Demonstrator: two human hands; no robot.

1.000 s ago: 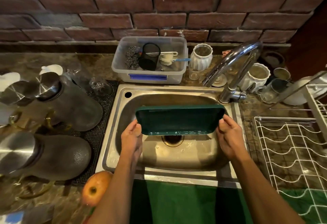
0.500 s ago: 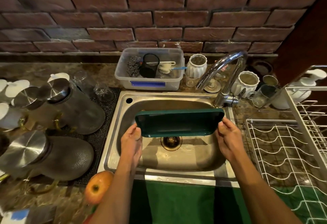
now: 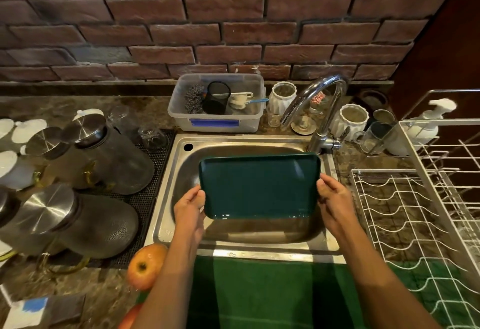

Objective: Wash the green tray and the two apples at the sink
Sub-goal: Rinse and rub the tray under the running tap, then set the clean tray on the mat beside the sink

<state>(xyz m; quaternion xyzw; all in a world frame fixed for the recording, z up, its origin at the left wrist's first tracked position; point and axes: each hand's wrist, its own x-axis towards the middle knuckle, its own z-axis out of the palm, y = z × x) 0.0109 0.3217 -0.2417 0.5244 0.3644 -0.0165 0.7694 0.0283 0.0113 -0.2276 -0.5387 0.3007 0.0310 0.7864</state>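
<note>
dark green rectangular plastic tray (image 3: pixel 259 185) is held over the steel sink basin (image 3: pixel 181 172), long axis spanning between the fingers. short ends are pinched by left hand (image 3: pixel 191 207) and right hand (image 3: pixel 333 198). chrome tap spout (image 3: pixel 311 97) sits beyond the right fingers, nearer that hand. red-yellow apple (image 3: pixel 145 266) lies outside the left forearm.

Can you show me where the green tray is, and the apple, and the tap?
green tray (image 3: pixel 259 185): head view, middle of its flat inner face.
apple (image 3: pixel 145 266): head view, its front skin beside the stem dimple.
tap (image 3: pixel 318 89): head view, top of the curved chrome spout.
</note>
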